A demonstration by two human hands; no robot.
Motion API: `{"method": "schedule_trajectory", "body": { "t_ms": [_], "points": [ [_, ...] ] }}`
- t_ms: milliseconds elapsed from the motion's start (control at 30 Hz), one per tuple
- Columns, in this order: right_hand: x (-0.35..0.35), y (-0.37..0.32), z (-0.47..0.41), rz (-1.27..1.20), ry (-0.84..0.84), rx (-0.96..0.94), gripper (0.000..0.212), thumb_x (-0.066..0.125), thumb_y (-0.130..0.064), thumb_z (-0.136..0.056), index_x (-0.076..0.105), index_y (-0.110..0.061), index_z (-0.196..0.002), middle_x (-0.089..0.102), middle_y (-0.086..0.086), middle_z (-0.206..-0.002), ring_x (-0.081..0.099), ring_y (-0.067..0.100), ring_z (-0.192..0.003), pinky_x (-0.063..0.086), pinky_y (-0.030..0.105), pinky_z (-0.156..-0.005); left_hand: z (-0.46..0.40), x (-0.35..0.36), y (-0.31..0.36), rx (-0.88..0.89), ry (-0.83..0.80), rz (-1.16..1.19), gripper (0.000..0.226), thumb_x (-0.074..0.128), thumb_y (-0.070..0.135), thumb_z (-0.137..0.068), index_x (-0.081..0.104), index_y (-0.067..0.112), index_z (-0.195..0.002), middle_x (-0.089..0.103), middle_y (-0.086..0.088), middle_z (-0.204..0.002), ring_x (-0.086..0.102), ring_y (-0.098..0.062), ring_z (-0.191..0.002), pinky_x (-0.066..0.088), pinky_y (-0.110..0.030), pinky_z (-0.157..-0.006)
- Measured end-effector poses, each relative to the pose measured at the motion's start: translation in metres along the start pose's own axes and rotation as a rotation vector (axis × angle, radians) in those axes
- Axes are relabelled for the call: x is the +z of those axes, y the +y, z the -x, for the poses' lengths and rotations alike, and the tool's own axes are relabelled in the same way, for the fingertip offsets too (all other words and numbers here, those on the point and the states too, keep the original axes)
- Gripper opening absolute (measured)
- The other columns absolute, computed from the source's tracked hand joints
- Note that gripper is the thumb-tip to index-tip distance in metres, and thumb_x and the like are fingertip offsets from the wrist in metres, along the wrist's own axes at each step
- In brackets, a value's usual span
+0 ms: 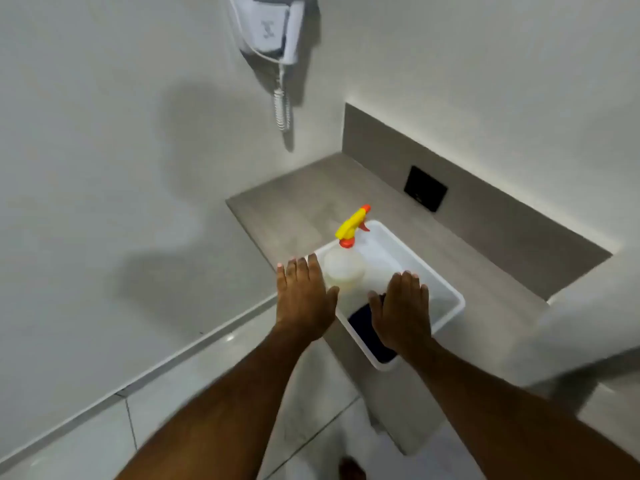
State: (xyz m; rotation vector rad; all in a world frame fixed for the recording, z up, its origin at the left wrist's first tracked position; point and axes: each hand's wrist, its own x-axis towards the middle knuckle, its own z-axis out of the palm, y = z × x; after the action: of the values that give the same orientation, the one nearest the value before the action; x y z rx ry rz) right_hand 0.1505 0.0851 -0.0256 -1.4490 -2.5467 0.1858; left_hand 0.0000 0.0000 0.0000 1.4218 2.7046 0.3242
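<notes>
A white plastic tub [446, 289] stands on a grey stone ledge [304, 199]. Inside it, upright at the left end, is a translucent spray bottle [344, 271] with a yellow and orange trigger head. A dark blue cloth [363, 329] lies at the tub's near end. My left hand [303, 299] hovers flat with straight fingers just left of the bottle, over the tub's left rim. My right hand [403, 313] is spread flat above the tub, partly covering the dark cloth. Neither hand holds anything.
A white wall-mounted hair dryer [268, 27] with a coiled cord hangs on the wall above the ledge. A black square plate [425, 188] sits in the ledge's back panel. Pale floor tiles and a toe [351, 469] show below.
</notes>
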Motion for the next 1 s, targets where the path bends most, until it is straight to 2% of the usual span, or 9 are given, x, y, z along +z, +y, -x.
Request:
{"method": "schedule_trajectory", "body": {
  "t_ms": [100,200,333,500,633,733,833,900,1000],
  "points": [
    [0.018,0.035,0.002,0.061,-0.146,0.105,0.059,0.04,-0.042,-0.097,0.046,0.005,-0.132,0.051,0.024,-0.137,0.042,0.039,-0.132,0.027,0.05,-0.114,0.005,0.034,0.026,0.038,-0.095,0.039,0.06,0.051,0.052,-0.089,0.045,0.012,-0.133,0.062,-0.012,-0.126,0.053,-0.032,-0.121,0.024,-0.052,-0.115],
    [0.026,0.045,-0.002,0.095,-0.248,0.084,0.039,0.05,-0.037,-0.091,0.056,-0.005,-0.113,0.066,0.014,-0.114,0.058,0.031,-0.111,0.03,0.047,-0.11,0.008,0.057,0.041,0.118,-0.174,-0.052,0.043,0.046,0.052,-0.092,0.062,0.016,-0.107,0.07,-0.01,-0.105,0.059,-0.031,-0.106,0.033,-0.05,-0.109],
    [0.026,0.039,-0.018,0.024,-0.282,0.151,0.025,0.063,-0.031,-0.083,0.055,-0.012,-0.097,0.07,0.007,-0.093,0.066,0.028,-0.088,0.041,0.044,-0.095,-0.002,0.068,0.058,0.179,-0.297,-0.147,0.041,0.043,0.049,-0.094,0.063,0.017,-0.11,0.07,-0.011,-0.107,0.057,-0.033,-0.115,0.009,-0.057,-0.117],
    [0.021,0.037,-0.038,-0.073,-0.466,0.219,0.029,0.067,-0.027,-0.083,0.058,-0.008,-0.104,0.067,0.011,-0.105,0.063,0.03,-0.1,0.046,0.042,-0.089,-0.014,0.056,0.069,0.136,-0.341,-0.089,0.018,0.054,0.028,-0.094,0.066,0.016,-0.099,0.072,-0.005,-0.099,0.06,-0.028,-0.117,-0.015,-0.058,-0.112],
    [-0.005,0.031,-0.053,-0.238,-0.555,0.212,0.029,0.064,-0.021,-0.086,0.059,-0.003,-0.109,0.067,0.015,-0.106,0.064,0.031,-0.101,0.049,0.036,-0.088,-0.016,0.036,0.066,0.167,-0.239,-0.03,0.023,0.054,0.025,-0.096,0.068,0.014,-0.111,0.069,-0.007,-0.115,0.048,-0.029,-0.132,-0.021,-0.053,-0.106],
    [-0.037,0.005,-0.052,-0.289,-0.457,0.144,0.03,0.064,-0.023,-0.088,0.058,-0.009,-0.114,0.066,0.011,-0.108,0.062,0.029,-0.104,0.048,0.039,-0.095,-0.009,0.014,0.04,0.159,-0.124,0.073,0.026,0.06,0.026,-0.093,0.068,0.014,-0.115,0.069,-0.008,-0.116,0.057,-0.028,-0.121,0.005,-0.053,-0.12],
    [-0.065,-0.035,-0.04,-0.377,-0.406,0.063,0.033,0.065,-0.023,-0.089,0.057,-0.013,-0.119,0.066,0.009,-0.114,0.062,0.03,-0.107,0.049,0.044,-0.101,0.01,-0.007,0.0,0.18,0.006,0.219,0.026,0.058,0.024,-0.093,0.066,0.011,-0.114,0.07,-0.01,-0.11,0.064,-0.028,-0.103,0.047,-0.04,-0.101],
    [-0.074,-0.067,-0.027,-0.418,-0.379,-0.03,0.035,0.066,-0.023,-0.089,0.057,-0.014,-0.121,0.067,0.008,-0.115,0.064,0.03,-0.105,0.05,0.046,-0.1,0.027,-0.02,-0.031,0.136,0.044,0.364,0.028,0.055,0.025,-0.094,0.063,0.011,-0.117,0.067,-0.011,-0.106,0.061,-0.026,-0.095,0.052,-0.037,-0.087],
    [-0.073,-0.118,-0.007,-0.463,-0.412,-0.125,0.036,0.067,-0.021,-0.088,0.057,-0.014,-0.121,0.068,0.006,-0.109,0.062,0.023,-0.09,0.052,0.034,-0.087,0.052,-0.031,-0.081,0.089,0.022,0.424,0.039,0.059,0.029,-0.092,0.055,0.012,-0.127,0.061,-0.008,-0.116,0.054,-0.022,-0.104,0.048,-0.032,-0.09]
  ]
}}
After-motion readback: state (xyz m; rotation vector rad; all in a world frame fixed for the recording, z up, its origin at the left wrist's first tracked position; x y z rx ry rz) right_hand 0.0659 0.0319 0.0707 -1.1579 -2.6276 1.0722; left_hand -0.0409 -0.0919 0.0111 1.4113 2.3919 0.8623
